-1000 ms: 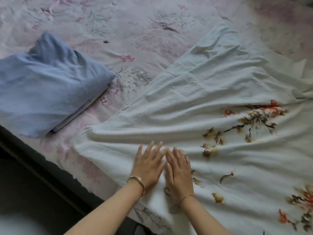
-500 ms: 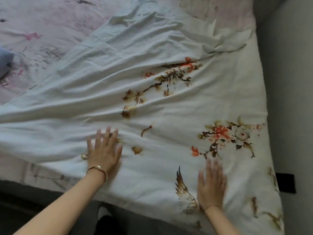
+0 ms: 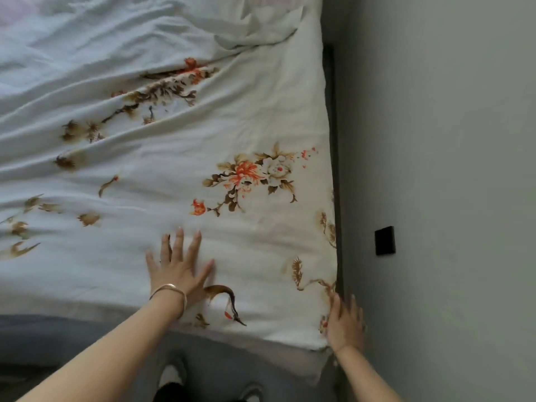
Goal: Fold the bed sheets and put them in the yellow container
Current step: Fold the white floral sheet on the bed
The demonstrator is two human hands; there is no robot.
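**A:** Nearest in, the forearms reach over the grey bed edge (image 3: 275, 361), with a pale shoe (image 3: 171, 375) just showing below it.

**B:** And there's the right hand (image 3: 345, 326), at the sheet's near right corner. Its fingers are straight and lie flat on the cloth, close beside the wall (image 3: 435, 169).

**A:** The left hand (image 3: 178, 269) is a little further in, fingers fanned wide and palm pressed on the sheet (image 3: 188, 158). There's a bracelet (image 3: 169, 291) on the wrist.

**B:** So both are flat on the cloth. The sheet is spread across the bed, white with orange and brown flowers, and a printed bird sits beside the left wrist.

**A:** Further up it runs into long creases, and the far right corner is bunched up. A black plate (image 3: 385, 240) is on the wall.
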